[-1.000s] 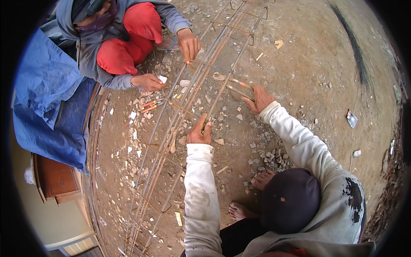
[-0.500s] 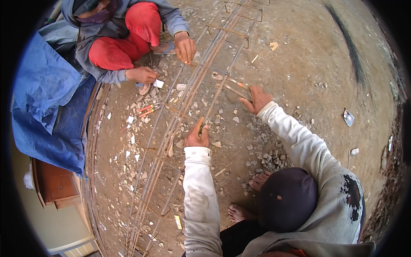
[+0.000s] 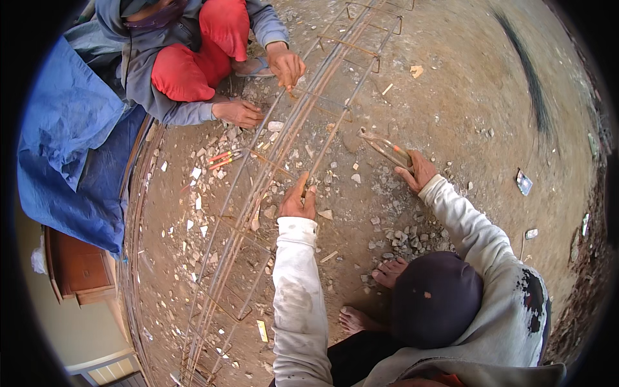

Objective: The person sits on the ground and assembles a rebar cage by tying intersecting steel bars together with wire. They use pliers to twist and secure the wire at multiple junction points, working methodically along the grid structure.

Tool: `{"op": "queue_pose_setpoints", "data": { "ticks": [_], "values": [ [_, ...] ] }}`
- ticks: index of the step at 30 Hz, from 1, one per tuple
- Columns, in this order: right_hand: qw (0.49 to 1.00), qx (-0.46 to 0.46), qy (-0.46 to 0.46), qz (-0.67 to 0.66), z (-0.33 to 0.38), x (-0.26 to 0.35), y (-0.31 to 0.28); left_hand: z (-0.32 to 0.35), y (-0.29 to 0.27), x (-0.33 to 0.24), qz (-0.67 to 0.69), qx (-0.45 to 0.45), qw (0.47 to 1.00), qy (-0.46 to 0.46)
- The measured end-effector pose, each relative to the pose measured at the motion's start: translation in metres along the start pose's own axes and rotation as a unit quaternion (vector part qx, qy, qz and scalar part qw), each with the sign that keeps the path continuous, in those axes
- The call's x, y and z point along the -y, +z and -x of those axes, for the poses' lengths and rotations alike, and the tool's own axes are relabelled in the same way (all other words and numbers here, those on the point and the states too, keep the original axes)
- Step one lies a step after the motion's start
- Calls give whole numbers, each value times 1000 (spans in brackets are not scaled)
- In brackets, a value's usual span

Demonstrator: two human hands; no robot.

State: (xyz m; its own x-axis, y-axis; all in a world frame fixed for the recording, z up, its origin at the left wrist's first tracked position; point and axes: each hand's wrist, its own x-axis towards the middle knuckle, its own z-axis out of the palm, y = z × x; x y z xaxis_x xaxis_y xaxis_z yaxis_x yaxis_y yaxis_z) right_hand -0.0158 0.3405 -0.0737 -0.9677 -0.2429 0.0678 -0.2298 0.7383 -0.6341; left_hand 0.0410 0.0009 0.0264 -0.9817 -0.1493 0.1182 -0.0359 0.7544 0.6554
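A long rebar cage [image 3: 263, 173] of thin steel rods and bent stirrups runs diagonally over the ground. My left hand [image 3: 298, 198] is closed around its near-side rod, thumb and fingers pinched together. To the right, apart from the cage, my right hand [image 3: 419, 171] grips a pair of pincers [image 3: 385, 147] by handles with orange marks, the head pointing up and left. Across the cage a co-worker squats in red trousers. One of that person's hands [image 3: 285, 64] is at the far rod by a stirrup [image 3: 322, 98]; the other hand [image 3: 238, 113] is low beside the rod.
Orange-marked tool handles [image 3: 224, 158] lie beyond the cage. Stone chips [image 3: 412, 240] are scattered about. A bundle of dark wires [image 3: 525, 68] lies far right. A blue tarp [image 3: 64, 122] and long rods [image 3: 132, 258] are at left. A dark rounded cloth shape [image 3: 435, 300] is near bare feet.
My right hand has drawn the pincers right, away from the rod and stirrup. My left hand keeps its place on the rod. The co-worker's hands have shifted slightly right.
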Motion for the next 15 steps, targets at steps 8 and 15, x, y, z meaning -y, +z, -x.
{"op": "queue_pose_setpoints", "data": {
  "ticks": [8, 15],
  "values": [
    [974, -87, 171, -124, -77, -16, -28, -1, 4, 7, 20, -2, 1000, 17],
    [964, -100, 211, -129, -123, -6, -39, -2, 7, 8, 33, 1, 999, 12]
  ]
}}
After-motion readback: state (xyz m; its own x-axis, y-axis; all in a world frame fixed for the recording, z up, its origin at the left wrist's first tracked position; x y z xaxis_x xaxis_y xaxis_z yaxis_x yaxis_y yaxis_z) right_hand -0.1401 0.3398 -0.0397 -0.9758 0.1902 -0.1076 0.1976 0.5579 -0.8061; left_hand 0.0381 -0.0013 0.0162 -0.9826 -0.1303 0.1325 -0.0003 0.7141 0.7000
